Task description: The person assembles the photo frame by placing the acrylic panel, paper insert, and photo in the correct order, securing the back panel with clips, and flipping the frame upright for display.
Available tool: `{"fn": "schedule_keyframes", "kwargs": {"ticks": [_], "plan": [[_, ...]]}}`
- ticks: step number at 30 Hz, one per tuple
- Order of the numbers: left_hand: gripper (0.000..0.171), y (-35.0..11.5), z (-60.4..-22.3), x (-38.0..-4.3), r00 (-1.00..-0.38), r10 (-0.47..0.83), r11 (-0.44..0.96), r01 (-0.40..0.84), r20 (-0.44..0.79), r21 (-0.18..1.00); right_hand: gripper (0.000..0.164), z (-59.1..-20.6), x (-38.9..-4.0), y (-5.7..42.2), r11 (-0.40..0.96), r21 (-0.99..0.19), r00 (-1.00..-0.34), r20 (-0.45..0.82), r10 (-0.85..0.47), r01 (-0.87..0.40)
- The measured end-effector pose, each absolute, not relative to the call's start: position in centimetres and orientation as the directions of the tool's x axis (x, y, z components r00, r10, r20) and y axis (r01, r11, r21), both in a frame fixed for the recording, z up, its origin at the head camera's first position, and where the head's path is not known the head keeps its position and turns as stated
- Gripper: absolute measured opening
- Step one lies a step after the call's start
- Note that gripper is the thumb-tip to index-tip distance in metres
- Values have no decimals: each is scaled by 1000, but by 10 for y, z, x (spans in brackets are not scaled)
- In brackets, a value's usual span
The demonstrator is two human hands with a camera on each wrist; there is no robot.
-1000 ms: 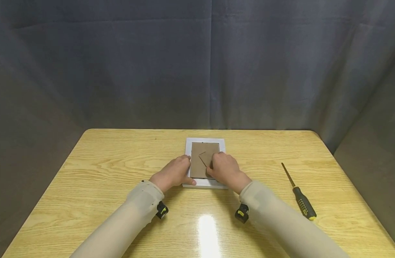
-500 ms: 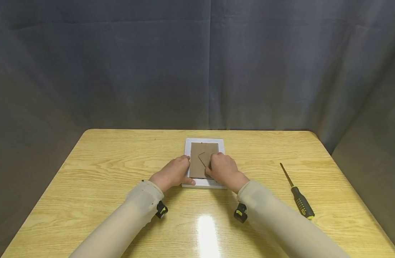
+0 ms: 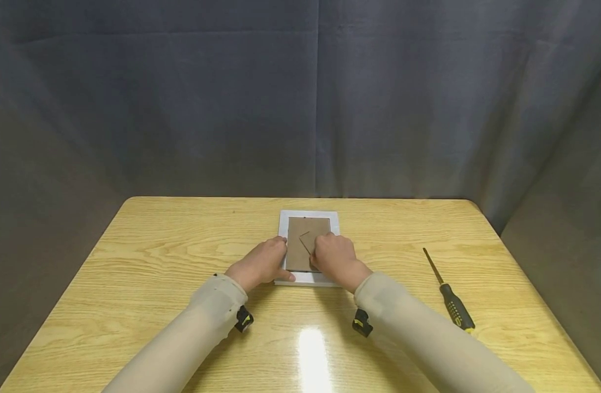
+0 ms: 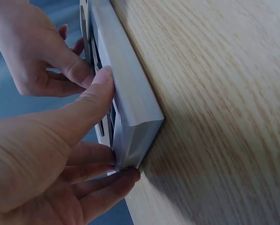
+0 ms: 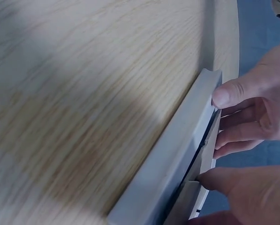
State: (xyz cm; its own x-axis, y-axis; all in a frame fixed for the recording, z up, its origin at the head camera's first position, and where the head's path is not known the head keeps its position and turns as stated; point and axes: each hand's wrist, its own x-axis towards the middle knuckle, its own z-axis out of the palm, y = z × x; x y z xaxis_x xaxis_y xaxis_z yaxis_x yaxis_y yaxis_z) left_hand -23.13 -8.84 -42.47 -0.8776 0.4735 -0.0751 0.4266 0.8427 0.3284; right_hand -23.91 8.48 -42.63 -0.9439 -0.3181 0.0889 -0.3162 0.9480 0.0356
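A white picture frame (image 3: pixel 310 279) lies back side up on the wooden table, showing its brown backing board (image 3: pixel 296 256). My left hand (image 3: pixel 262 263) grips the near left corner of the frame. In the left wrist view its thumb lies on the frame's near side, and the other fingers are at the outer edge. My right hand (image 3: pixel 335 261) is curled over the right part of the backing board. Seen from the right wrist, its thumb meets the edge of a slightly raised flap (image 5: pixel 189 197) on the board. Its other fingertips are mostly hidden.
A screwdriver (image 3: pixel 456 305) with a black and yellow handle lies on the table (image 3: pixel 182 229) to the right, beside my right sleeve. Grey curtains (image 3: pixel 231 109) hang behind the table and at both sides.
My right hand has shifted slightly left over the backing board. The left hand keeps its grip on the frame corner. The whole head view has drifted a little.
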Motion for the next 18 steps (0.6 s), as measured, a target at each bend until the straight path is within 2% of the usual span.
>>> {"fn": "schedule_keyframes", "kwargs": {"ticks": [8,18], "plan": [[56,-88,-424,-231,-875,477,845,431,-81,317,24,-420,-239,83,946,67,-947,28,-321,-318],[58,-88,-422,-231,-873,478,846,431,-90,315,33,-417,-246,87,956,-1,-952,-99,-291,-292]]}}
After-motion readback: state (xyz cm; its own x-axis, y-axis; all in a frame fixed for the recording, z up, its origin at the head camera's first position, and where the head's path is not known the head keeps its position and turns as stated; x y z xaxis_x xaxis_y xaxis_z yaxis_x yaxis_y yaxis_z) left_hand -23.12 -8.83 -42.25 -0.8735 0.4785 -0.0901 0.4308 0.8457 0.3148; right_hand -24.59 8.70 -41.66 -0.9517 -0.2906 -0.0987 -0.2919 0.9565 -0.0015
